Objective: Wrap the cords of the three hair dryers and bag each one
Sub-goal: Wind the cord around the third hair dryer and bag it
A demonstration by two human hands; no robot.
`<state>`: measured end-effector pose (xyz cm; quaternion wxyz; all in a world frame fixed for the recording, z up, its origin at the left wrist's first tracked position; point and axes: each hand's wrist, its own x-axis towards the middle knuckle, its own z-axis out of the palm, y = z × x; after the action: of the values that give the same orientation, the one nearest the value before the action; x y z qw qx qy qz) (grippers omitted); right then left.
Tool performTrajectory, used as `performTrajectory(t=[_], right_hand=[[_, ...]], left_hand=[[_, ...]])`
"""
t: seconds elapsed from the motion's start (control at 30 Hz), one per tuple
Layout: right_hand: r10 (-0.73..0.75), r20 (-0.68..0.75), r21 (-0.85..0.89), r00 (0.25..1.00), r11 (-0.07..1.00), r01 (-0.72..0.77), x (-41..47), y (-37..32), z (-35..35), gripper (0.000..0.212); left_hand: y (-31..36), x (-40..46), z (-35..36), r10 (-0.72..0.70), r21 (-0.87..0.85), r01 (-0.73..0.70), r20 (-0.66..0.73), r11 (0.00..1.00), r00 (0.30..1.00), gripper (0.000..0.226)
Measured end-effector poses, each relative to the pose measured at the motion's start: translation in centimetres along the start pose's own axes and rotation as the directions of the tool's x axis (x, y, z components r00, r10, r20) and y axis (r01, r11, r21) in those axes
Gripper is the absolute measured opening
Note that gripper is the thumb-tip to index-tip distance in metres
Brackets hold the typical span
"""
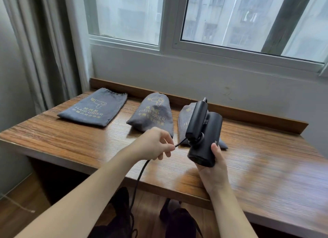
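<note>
Beyond both hands, a wooden table [71, 140] meets a window [213, 24]; right hand [215, 170] grips the hair dryer [204, 141], left hand [154, 145] pinches its cord [140, 177].

Soft grey daylight comes in through the window [204, 19] straight ahead, and the room is evenly lit, neither harsh nor dim. The wooden table [71, 138] takes a pale sheen from it, strongest on the right side, where the grain smears into blur. Shadows are faint and short, lying toward the near edge under the bags. The space below the table is dark. The wide lens bows the window frame and the curtain [44, 47] at the left edge.
</note>
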<state>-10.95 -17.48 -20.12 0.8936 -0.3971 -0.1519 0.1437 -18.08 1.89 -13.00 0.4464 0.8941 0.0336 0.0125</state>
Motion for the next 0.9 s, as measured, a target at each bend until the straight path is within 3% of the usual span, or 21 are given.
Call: performTrajectory(t=[0.07, 0.17, 0.23, 0.3, 0.43, 0.53, 0.67, 0.77, 0.9], right_hand=[[-0.040, -0.067, -0.054, 0.997, 0.998, 0.037, 0.1, 0.3, 0.1, 0.062], [-0.122, -0.255, -0.121, 0.959, 0.988, 0.093, 0.3, 0.8, 0.4, 0.090], [-0.207, -0.329, -0.239, 0.921, 0.962, 0.131, 0.4, 1.1, 0.3, 0.076], [-0.295, -0.381, -0.427, 0.876, 0.897, 0.116, 0.4, 1.2, 0.3, 0.057], [-0.396, -0.325, -0.608, 0.858, 0.783, 0.131, -0.1, 1.3, 0.1, 0.066], [-0.308, -0.224, -0.594, 0.925, 0.795, 0.121, -0.3, 1.1, 0.3, 0.066], [-0.065, -0.034, -0.500, 0.997, 0.865, 0.040, -1.0, 1.0, 0.6, 0.078], [0.103, 0.124, -0.490, 0.987, 0.871, -0.030, -1.4, 1.0, 0.7, 0.081], [0.267, 0.290, -0.456, 0.919, 0.883, -0.113, -1.5, 0.6, 1.0, 0.078]], left_hand=[[0.4, -0.3, 0.4, -0.022, -0.012, 0.022, 0.022, 1.000, 1.000, 0.008], [0.8, -0.9, 0.7, -0.051, -0.127, 0.073, 0.170, 0.989, 0.984, 0.026], [1.2, -1.6, 0.7, -0.070, -0.146, 0.116, 0.286, 0.982, 0.956, 0.039], [1.5, -2.0, 0.4, -0.084, -0.107, 0.127, 0.337, 0.986, 0.938, 0.029], [2.5, -2.2, -2.0, -0.069, 0.087, 0.054, 0.172, 0.995, 0.983, 0.008], [3.2, -2.3, -4.1, 0.048, 0.236, -0.038, -0.035, 0.971, 0.998, 0.009], [3.7, -2.7, -6.1, 0.287, 0.270, -0.229, -0.200, 0.935, 0.937, 0.013], [3.2, -2.8, -7.5, 0.336, 0.195, -0.294, -0.243, 0.936, 0.910, 0.021], [2.2, -2.6, -7.9, 0.347, 0.129, -0.323, -0.268, 0.938, 0.899, 0.026]])
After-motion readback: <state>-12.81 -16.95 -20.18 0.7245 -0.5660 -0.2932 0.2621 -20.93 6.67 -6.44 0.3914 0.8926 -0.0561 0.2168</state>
